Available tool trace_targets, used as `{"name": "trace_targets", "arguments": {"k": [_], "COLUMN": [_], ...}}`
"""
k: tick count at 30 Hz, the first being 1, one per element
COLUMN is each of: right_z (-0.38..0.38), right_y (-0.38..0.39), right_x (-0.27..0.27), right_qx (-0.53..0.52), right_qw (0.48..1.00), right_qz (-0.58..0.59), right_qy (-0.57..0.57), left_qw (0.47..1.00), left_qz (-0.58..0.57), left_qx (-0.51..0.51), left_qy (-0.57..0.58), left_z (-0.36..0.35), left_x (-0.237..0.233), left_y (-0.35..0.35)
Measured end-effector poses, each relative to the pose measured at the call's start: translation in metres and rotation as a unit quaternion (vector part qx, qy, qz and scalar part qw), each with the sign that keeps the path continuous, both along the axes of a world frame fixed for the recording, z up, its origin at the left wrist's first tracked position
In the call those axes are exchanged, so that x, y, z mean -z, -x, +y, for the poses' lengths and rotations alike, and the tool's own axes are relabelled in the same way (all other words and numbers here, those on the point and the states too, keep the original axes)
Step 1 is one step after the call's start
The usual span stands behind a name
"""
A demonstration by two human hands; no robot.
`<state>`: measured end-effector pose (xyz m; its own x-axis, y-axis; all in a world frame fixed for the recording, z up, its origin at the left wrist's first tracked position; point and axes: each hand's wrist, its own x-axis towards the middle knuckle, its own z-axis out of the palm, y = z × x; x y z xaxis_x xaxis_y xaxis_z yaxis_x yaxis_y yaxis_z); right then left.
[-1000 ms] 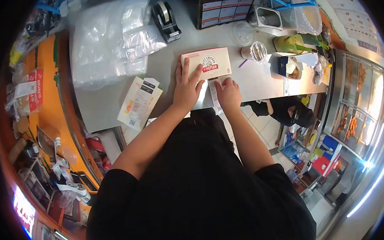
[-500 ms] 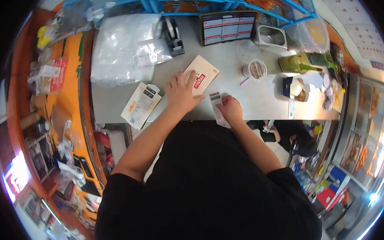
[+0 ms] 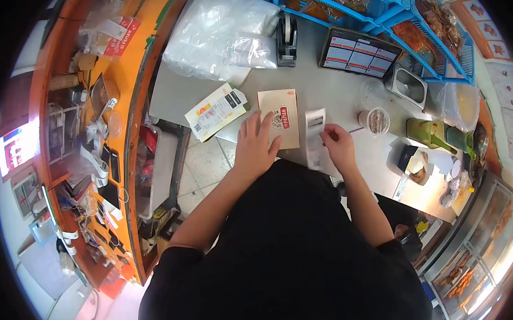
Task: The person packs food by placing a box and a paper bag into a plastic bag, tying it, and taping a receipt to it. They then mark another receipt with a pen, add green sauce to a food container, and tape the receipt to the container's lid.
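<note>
My left hand (image 3: 255, 147) lies with fingers spread over the lower left side of a cream cardboard box (image 3: 282, 121) with a red logo. The box rests flat on the metal counter (image 3: 316, 80). Just right of it, my right hand (image 3: 339, 146) pinches the edge of a long white printed receipt (image 3: 314, 139) between thumb and finger. The receipt stands a little off the counter and is apart from the box. Left of my left hand lies another box (image 3: 214, 111), with a printed receipt on top.
Behind the boxes are a pile of clear plastic bags (image 3: 219, 33), a black tape dispenser (image 3: 287, 41) and a tablet (image 3: 359, 51). To the right stand an iced drink cup (image 3: 377, 120), a metal container (image 3: 409, 86) and an open food box (image 3: 417, 165).
My view has turned, so the counter appears rotated. The cream box now sits straighter beneath my left hand. My right hand has raised the receipt's edge and still pinches it.
</note>
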<state>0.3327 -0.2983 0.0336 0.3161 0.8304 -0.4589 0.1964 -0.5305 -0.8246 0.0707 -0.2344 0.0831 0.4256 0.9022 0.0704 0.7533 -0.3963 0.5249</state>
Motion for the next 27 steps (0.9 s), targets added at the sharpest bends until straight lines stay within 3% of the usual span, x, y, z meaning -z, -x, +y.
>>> {"name": "trace_targets", "arguments": {"k": [5,7,11,14,16,19,21,23,27], "right_z": [0.064,0.078,0.083,0.104,0.134,0.181,0.202,0.212,0.216], "right_y": [0.031,0.048,0.069,0.054,0.035,0.029,0.027,0.022,0.012], "right_x": [-0.032,-0.017,-0.013,-0.005,0.014,0.026,0.019,0.023,0.036], "right_qx": [-0.034,-0.066,-0.087,0.006,-0.01,-0.048,-0.167,-0.185,-0.227], "right_qw": [0.997,0.997,0.98,0.973,0.974,0.97,0.941,0.94,0.898], "right_qz": [0.052,0.011,-0.181,-0.225,-0.212,-0.208,-0.275,-0.263,-0.355], "right_qy": [-0.049,-0.049,-0.003,-0.044,-0.082,-0.115,-0.108,-0.109,-0.127], "left_qw": [0.974,0.971,0.974,0.967,0.968,0.967,0.965,0.966,0.969], "left_qz": [-0.146,-0.12,-0.036,0.005,-0.012,-0.016,-0.008,0.009,0.016], "left_qx": [0.118,0.186,0.207,0.246,0.244,0.246,0.252,0.248,0.238], "left_qy": [-0.129,-0.094,-0.089,-0.064,-0.057,-0.06,-0.074,-0.067,-0.068], "left_z": [0.023,0.03,0.048,0.053,0.056,0.054,0.057,0.055,0.053], "left_x": [0.011,0.02,0.04,0.059,0.062,0.062,0.061,0.057,0.06], "left_y": [0.013,0.011,0.012,0.021,0.024,0.026,0.024,0.023,0.024]}}
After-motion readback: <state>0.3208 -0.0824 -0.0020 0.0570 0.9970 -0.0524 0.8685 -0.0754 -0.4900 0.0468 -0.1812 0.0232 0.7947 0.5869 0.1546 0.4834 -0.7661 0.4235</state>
